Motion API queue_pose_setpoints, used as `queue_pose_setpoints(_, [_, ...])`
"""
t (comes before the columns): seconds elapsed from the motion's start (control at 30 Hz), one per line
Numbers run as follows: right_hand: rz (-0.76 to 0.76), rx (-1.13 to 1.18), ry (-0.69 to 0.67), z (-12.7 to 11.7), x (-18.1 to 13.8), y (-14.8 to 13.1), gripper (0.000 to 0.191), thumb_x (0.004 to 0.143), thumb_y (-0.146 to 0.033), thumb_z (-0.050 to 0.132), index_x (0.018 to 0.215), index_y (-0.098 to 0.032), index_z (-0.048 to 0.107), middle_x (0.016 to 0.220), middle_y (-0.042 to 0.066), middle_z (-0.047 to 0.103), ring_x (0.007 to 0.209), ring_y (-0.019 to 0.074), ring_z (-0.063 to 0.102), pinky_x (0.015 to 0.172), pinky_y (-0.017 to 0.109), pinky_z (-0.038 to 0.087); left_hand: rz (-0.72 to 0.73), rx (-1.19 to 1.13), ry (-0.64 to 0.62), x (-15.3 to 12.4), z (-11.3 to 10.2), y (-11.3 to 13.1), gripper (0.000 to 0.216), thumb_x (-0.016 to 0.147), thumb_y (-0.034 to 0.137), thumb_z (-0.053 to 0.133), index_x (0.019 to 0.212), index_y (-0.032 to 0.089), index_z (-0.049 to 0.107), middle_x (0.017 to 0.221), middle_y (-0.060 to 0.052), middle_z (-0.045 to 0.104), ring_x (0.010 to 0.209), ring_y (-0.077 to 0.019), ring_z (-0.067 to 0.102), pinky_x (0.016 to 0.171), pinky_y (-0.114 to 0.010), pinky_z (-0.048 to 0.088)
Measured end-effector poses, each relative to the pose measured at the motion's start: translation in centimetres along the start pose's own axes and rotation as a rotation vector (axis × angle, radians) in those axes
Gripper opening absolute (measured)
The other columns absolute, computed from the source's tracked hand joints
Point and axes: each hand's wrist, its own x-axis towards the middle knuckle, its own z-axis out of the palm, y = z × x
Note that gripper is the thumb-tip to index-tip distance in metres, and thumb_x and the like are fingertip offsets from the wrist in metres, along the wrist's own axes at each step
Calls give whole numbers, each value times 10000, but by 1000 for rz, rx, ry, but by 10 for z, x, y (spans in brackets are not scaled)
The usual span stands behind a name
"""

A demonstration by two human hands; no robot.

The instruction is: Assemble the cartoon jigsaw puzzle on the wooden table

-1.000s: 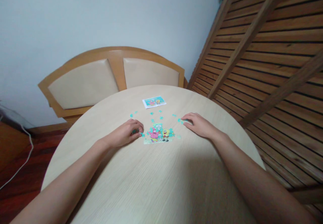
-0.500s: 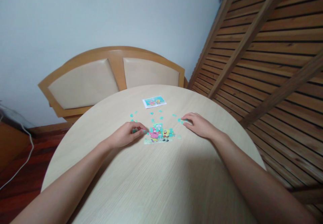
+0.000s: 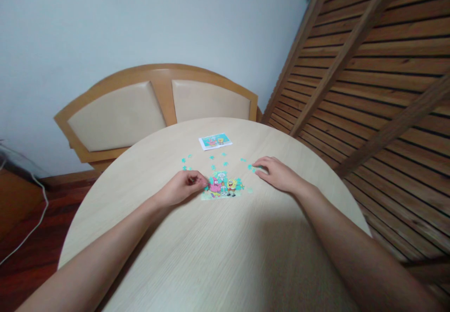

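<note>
A partly assembled jigsaw puzzle (image 3: 222, 190) lies flat on the table, showing a pink, a pale and a yellow cartoon character on teal. At its left edge, my left hand (image 3: 184, 185) has its thumb and fingers pinched together on a small puzzle piece, mostly hidden by the fingertips. To the right of the puzzle rests my right hand (image 3: 276, 173), thumb and fingers apart, its tips beside a teal puzzle piece (image 3: 250, 167). Several more loose teal pieces, such as one puzzle piece (image 3: 225, 164), are scattered above the puzzle.
A reference picture card (image 3: 215, 141) lies farther back on the round wooden table (image 3: 218, 246). Behind the table stands a padded headboard (image 3: 211, 98) against the wall. A slatted wooden panel (image 3: 379, 77) leans at the right. At the left hangs a white cable (image 3: 44, 204).
My left hand has shifted slightly right, bringing its fingertips against the puzzle's left edge; the piece it holds is now less visible. My right hand stays where it was.
</note>
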Motion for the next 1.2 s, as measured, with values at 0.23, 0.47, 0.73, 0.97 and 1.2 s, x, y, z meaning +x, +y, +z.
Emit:
queue_pose_setpoints(0.23, [-4,6,5,2,0,2,240,932,-282,589,1107,-191,725,1139,116,719,1077,285,655,1002,479,509,-10,-16,-11,1,5,-1,309,875,415,664,934,126,752,784,-62,702,699,-144,566,657,-259,449])
queue_pose_setpoints(0.47, [18,-9,2,2,-1,0,245,927,-281,597,1120,-195,723,1153,119,713,1098,286,648,1010,481,505,-7,-17,-21,0,9,-4,301,874,408,657,942,127,742,813,-65,711,727,-153,593,681,-266,467])
queue_pose_setpoints(0.73, [2,-16,11,-2,0,-11,246,918,-250,605,1133,-196,712,1175,125,696,1118,294,630,1026,499,488,70,245,-16,0,6,4,225,921,341,607,949,170,750,868,-59,742,772,-174,644,717,-280,489])
queue_pose_setpoints(0.97, [-154,53,13,-1,4,-49,231,955,-288,597,1152,-235,706,1183,98,689,1133,269,616,1024,457,478,136,392,-9,2,4,4,181,924,303,606,917,190,747,876,-54,746,792,-183,644,754,-301,485])
queue_pose_setpoints(1.2, [-320,125,-68,2,4,-76,262,949,-337,625,1175,-229,702,1167,93,692,1132,244,613,1040,419,462,139,426,-10,1,-2,3,202,946,312,589,980,198,753,938,-64,755,841,-196,650,790,-315,497])
